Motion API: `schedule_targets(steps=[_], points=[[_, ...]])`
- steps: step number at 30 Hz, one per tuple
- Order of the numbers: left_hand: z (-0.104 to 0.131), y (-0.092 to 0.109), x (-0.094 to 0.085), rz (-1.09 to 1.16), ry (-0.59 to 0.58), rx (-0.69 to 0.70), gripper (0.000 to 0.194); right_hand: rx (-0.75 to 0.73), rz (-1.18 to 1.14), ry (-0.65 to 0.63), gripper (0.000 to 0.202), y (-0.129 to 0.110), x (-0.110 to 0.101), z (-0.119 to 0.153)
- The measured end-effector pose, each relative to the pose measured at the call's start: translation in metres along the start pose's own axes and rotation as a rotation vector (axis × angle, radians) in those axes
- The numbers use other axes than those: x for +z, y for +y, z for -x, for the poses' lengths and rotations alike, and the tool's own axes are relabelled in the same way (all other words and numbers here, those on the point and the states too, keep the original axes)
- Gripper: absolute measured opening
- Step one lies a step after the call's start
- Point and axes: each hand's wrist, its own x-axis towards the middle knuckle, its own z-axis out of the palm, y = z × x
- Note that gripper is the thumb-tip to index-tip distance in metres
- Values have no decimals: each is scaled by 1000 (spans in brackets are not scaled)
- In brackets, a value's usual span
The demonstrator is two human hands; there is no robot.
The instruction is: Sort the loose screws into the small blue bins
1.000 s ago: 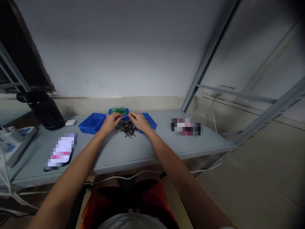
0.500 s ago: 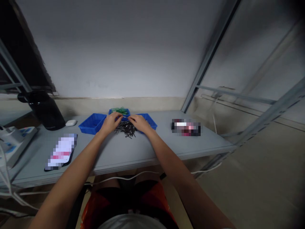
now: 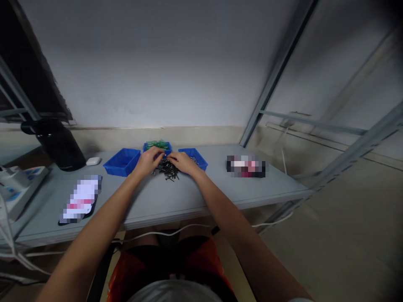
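Note:
A pile of dark screws lies on the grey table, partly covered by my hands. At the pile's left and far side is my left hand, its thumb and fingertips brought together in a pinch; whatever is between them is too small to make out. My right hand reaches over the pile from the right, fingers curled down and close together, their tips at the screws. A small gap separates the two sets of fingertips. Behind the hands sits a blue bin of green pieces. Beside my right hand is another blue bin with small metal pieces.
A third blue bin stands left of my left hand. Further left are a phone, a white earbud case, a black bottle and a power strip. A blurred-out object lies to the right.
My fingertips, which were meeting over a small light-coloured piece, have come slightly apart. The right hand's fingertips have moved a little down toward the screws.

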Motion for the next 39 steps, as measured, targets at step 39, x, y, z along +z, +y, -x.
schedule_targets(steps=[39], points=[[4,-7,7,2,-233,-105,17,-13,-154,216,22,-7,-1,-1]])
